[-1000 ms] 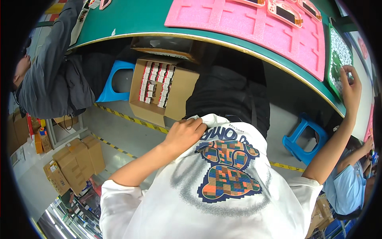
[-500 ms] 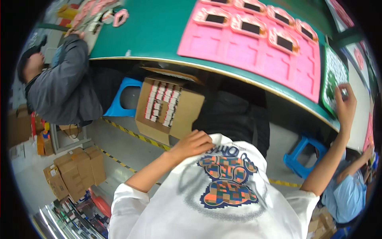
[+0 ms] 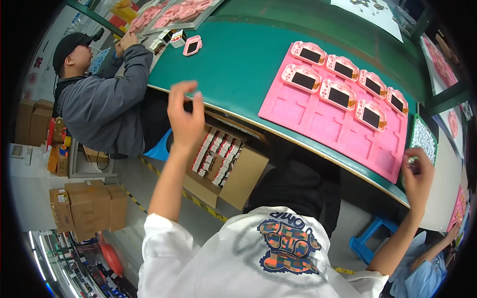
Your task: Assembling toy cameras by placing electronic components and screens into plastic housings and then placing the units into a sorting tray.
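At right of frame, the right hand (image 3: pixel 418 175), fingers curled, touches a speckled green tray (image 3: pixel 424 140) beside the pink tray (image 3: pixel 318 121) holding seven pink devices (image 3: pixel 339 94) on the green bench (image 3: pixel 233 64); the left hand (image 3: pixel 186 115) hangs loosely spread, empty, above one open carton (image 3: pixel 223 166).

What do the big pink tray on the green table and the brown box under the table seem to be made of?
The large pink tray with moulded pockets looks like thin formed plastic or dense foam with a matte finish: its recesses have soft, rounded edges and no glare.

The open brown box looks like plain corrugated cardboard: dull brown faces and folded flaps.
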Action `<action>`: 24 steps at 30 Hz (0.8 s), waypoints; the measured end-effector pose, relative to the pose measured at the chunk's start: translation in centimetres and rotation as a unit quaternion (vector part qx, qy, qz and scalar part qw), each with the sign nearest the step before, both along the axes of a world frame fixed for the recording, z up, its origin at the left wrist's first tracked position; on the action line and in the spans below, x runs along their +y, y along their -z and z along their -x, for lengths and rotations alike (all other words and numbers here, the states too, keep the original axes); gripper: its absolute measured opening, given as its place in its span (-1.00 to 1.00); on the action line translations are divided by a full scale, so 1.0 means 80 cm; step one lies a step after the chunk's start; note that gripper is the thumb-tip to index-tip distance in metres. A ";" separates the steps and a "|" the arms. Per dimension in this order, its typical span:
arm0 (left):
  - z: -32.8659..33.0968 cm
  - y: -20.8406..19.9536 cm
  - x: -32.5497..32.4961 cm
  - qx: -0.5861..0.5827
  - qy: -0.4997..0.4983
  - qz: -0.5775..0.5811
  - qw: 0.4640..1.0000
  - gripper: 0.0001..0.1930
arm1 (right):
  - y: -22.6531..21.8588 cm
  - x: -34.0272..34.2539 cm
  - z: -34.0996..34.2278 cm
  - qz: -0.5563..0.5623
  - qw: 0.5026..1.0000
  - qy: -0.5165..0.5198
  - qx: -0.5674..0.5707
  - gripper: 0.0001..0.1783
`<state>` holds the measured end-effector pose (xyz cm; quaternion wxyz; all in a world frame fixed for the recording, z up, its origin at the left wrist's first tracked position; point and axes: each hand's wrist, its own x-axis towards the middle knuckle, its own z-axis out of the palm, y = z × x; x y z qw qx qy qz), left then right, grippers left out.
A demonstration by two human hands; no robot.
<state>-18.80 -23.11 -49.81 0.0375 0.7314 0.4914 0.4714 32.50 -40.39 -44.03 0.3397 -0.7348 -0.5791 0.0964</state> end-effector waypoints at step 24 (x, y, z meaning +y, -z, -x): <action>0.054 -0.006 0.166 0.082 -0.086 -0.011 0.993 -0.69 | 0.049 0.029 0.048 -0.037 0.984 -0.153 -0.089 -0.87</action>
